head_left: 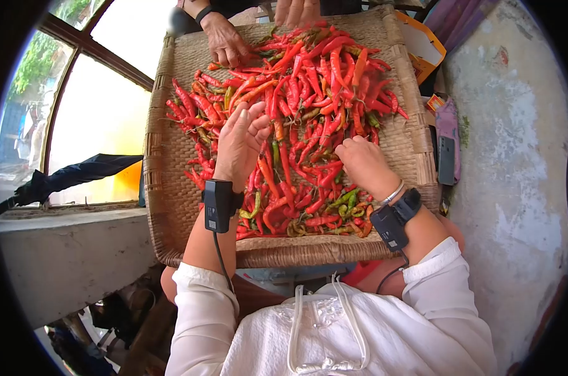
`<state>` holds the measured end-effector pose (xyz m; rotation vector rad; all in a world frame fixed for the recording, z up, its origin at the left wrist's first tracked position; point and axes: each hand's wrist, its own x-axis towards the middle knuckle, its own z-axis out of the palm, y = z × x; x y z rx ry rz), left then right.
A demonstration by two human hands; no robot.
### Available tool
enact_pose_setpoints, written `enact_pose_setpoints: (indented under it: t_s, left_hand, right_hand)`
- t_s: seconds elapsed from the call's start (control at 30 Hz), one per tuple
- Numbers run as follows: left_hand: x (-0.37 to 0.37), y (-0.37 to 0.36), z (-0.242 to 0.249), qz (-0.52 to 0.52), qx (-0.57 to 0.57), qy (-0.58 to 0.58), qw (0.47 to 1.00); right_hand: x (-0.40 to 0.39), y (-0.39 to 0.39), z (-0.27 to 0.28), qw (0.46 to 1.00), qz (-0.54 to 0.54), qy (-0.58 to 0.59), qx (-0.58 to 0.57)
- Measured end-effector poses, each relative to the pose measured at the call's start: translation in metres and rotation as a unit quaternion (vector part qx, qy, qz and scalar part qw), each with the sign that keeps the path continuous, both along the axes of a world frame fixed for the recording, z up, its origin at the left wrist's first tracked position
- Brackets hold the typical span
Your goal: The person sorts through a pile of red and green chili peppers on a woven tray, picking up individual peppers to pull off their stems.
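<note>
Red chili peppers (293,94) lie heaped across a shallow woven basket tray (403,131) in front of me. A few green chili peppers (345,203) sit near its front right. Over the left-centre of the heap, my left hand (240,143) is raised with its palm turned inward, fingers loosely bent and apart, holding nothing. My right hand (366,164) is lower, at the right side of the chilies, its fingers closed and pointing down-left. Their tips are hidden, so what they grip does not show. Both my wrists carry black strapped devices.
Across the tray, another person's hand (224,39) reaches into the chilies, and a second hand (298,11) is at the far edge. A dark folded umbrella (83,177) lies on the window ledge (77,232) at left. A phone (446,160) stands between tray and wall (509,169).
</note>
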<state>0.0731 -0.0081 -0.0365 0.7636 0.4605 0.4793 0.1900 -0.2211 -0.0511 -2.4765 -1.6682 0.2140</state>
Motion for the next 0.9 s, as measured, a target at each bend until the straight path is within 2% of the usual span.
enact_pose_setpoints:
  t_s: [0.03, 0.07, 0.13, 0.2, 0.27, 0.3, 0.33, 0.37, 0.4, 0.43, 0.47, 0.5, 0.53, 0.6, 0.63, 0.67, 0.7, 0.73, 0.8, 0.87, 0.9]
  left_hand:
    - [-0.001, -0.011, -0.007, -0.150, 0.071, 0.084, 0.983]
    - [0.000, -0.018, -0.010, -0.216, 0.114, 0.120, 0.962]
    - [0.000, -0.036, -0.013, -0.272, 0.205, 0.150, 0.928]
    - [0.001, -0.039, -0.014, -0.280, 0.217, 0.157, 0.922]
    - [0.001, -0.045, -0.012, -0.289, 0.226, 0.167, 0.915]
    - [0.001, -0.047, -0.009, -0.268, 0.224, 0.166, 0.922]
    - [0.001, -0.049, -0.007, -0.247, 0.221, 0.166, 0.929]
    - [-0.001, -0.050, -0.006, -0.248, 0.221, 0.167, 0.928]
    - [-0.002, -0.050, -0.006, -0.302, 0.205, 0.155, 0.918]
    - [-0.003, -0.051, -0.005, -0.355, 0.188, 0.142, 0.905]
    - [-0.004, -0.051, -0.008, -0.356, 0.187, 0.142, 0.905]
    - [-0.004, -0.052, -0.011, -0.337, 0.165, 0.154, 0.914]
    - [-0.004, -0.053, -0.012, -0.319, 0.141, 0.166, 0.922]
    - [-0.003, -0.043, -0.008, -0.275, 0.200, 0.197, 0.919]
    - [-0.001, -0.036, 0.001, -0.246, 0.220, 0.208, 0.921]
    - [0.000, -0.028, 0.007, -0.217, 0.239, 0.219, 0.921]
    - [0.000, -0.021, 0.007, -0.163, 0.195, 0.181, 0.950]
    - [0.001, -0.013, 0.006, -0.108, 0.149, 0.141, 0.973]
    - [0.002, 0.003, 0.001, 0.007, 0.007, -0.024, 1.000]
    - [0.005, 0.005, 0.008, 0.090, -0.082, 0.033, 0.992]
    - [0.004, 0.004, 0.004, 0.090, -0.082, 0.034, 0.992]
  right_hand:
    - [0.000, 0.000, 0.000, 1.000, -0.010, -0.003, -0.003]
    - [-0.002, 0.001, 0.000, 1.000, -0.019, -0.005, -0.005]
    - [-0.006, 0.002, 0.013, 0.998, -0.035, 0.036, 0.022]
    - [-0.004, 0.007, 0.021, 0.995, -0.054, 0.072, 0.053]
    - [-0.004, 0.009, 0.024, 0.952, -0.112, 0.272, 0.089]
    - [-0.004, 0.012, 0.028, 0.952, -0.113, 0.272, 0.089]
    - [-0.005, 0.014, 0.031, 0.892, -0.163, 0.417, 0.059]
    - [-0.006, 0.016, 0.033, 0.808, -0.207, 0.551, 0.028]
    - [-0.009, 0.017, 0.032, 0.808, -0.207, 0.551, 0.028]
    - [-0.013, 0.017, 0.030, 0.828, -0.167, 0.534, 0.032]
    - [-0.015, 0.016, 0.027, 0.847, -0.127, 0.515, 0.037]
    - [-0.016, 0.015, 0.025, 0.892, -0.079, 0.443, 0.050]
    - [-0.015, 0.014, 0.026, 0.891, -0.080, 0.444, 0.048]
    - [-0.007, 0.010, 0.032, 0.912, -0.086, 0.400, -0.019]
    - [-0.002, 0.007, 0.025, 0.946, -0.092, 0.312, 0.007]
    - [0.002, 0.003, 0.016, 0.946, -0.092, 0.312, 0.006]
    - [0.005, -0.001, 0.006, 0.983, -0.069, 0.168, 0.024]
    - [0.007, -0.003, 0.003, 0.998, -0.044, 0.021, 0.041]
    - [0.004, -0.003, 0.000, 0.999, -0.026, 0.037, 0.012]
    - [0.000, 0.000, -0.007, 1.000, -0.022, 0.008, -0.009]
    - [-0.001, 0.001, -0.008, 1.000, -0.023, 0.009, -0.009]
